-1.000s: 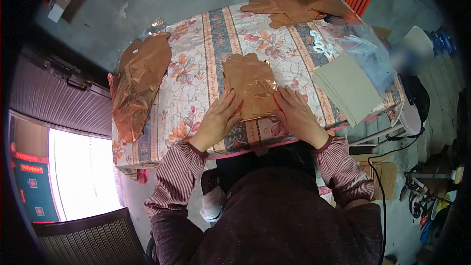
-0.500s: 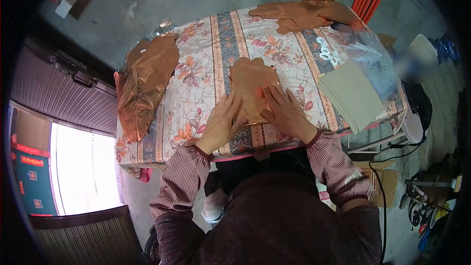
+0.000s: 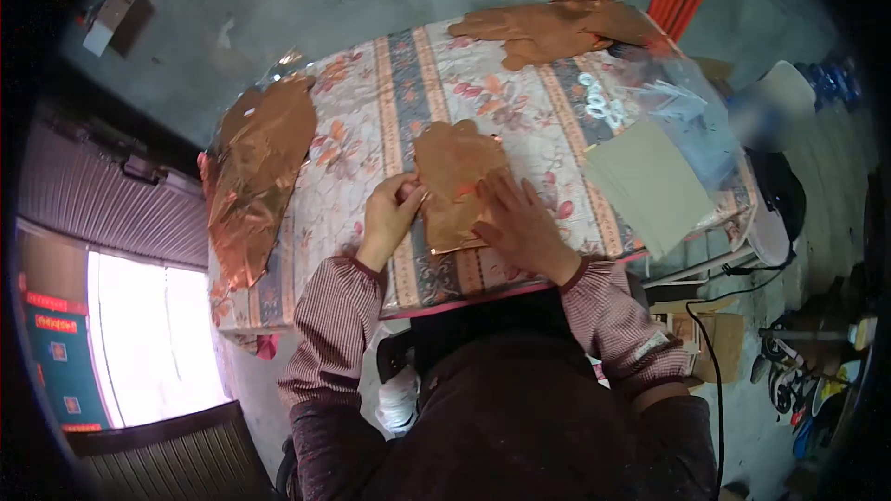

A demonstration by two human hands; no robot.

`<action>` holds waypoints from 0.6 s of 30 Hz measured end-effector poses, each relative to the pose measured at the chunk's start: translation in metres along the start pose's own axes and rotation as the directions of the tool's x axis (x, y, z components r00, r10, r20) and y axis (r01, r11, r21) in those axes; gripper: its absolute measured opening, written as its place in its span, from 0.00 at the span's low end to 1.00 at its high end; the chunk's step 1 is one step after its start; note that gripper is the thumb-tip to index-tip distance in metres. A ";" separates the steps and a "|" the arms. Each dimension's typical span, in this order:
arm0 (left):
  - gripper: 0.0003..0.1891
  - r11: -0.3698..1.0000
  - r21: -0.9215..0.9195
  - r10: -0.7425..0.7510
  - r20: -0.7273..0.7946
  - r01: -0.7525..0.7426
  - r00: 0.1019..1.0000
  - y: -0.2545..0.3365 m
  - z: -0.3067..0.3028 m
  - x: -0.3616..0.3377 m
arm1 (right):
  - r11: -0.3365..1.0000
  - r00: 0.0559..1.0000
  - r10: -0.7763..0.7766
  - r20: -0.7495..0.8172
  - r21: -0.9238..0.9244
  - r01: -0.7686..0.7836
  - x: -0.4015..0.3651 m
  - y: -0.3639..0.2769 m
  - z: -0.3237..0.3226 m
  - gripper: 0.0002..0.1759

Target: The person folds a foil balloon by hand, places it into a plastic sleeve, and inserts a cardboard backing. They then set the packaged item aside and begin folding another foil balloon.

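In front of me lies a flat, folded copper-coloured foil piece [image 3: 452, 167] with a scalloped far edge. My left hand [image 3: 390, 213] is at its left edge, thumb and fingers closed in a pinch on the foil there. Spread flat across the right side of the same piece, my right hand [image 3: 522, 227] presses it against the tablecloth [image 3: 357, 144]. Part of the foil is hidden beneath the right palm.
More crumpled copper foil [image 3: 264, 167] lies at the table's left end, and another foil bundle [image 3: 557, 26] at the far edge. To the right are grey-green cardboard sheets [image 3: 650, 187], white rings [image 3: 594, 97] and clear plastic bags [image 3: 691, 121]. A black cable [image 3: 716, 362] hangs beside the table.
My left hand has gone from lying flat on the foil to pinching its left edge. The right hand stays flat on it. The whole view has shifted slightly.
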State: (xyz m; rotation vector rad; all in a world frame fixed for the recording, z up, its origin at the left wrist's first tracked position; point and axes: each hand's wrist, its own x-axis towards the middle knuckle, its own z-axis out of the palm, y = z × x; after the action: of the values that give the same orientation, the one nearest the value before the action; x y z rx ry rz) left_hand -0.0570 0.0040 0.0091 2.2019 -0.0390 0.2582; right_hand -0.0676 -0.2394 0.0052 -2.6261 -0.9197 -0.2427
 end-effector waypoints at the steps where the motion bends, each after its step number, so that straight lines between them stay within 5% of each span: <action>1: 0.14 0.997 -0.052 -0.059 0.030 0.061 0.998 0.004 0.003 0.000 | 1.000 1.000 -0.014 -0.005 -0.006 0.014 -0.001 0.000 0.001 0.35; 9: 0.16 0.975 -0.215 -0.057 0.029 0.062 0.998 -0.012 0.021 0.010 | 0.999 0.998 0.008 -0.061 0.034 -0.006 -0.004 -0.002 0.001 0.36; 12: 0.13 0.971 -0.185 -0.141 0.063 0.150 0.988 -0.005 0.020 0.011 | 0.999 0.995 -0.003 -0.104 0.032 0.006 -0.004 0.001 0.008 0.36; 18: 0.10 0.999 -0.038 -0.030 -0.091 0.027 0.995 -0.005 0.025 0.008 | 0.999 0.988 -0.036 -0.148 0.011 0.038 -0.004 0.002 0.011 0.36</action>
State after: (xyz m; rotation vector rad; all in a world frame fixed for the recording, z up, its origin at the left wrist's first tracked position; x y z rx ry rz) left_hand -0.0447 -0.0125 -0.0076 2.1503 0.0382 0.3395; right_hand -0.0690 -0.2395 -0.0065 -2.5404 -0.9165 -0.4330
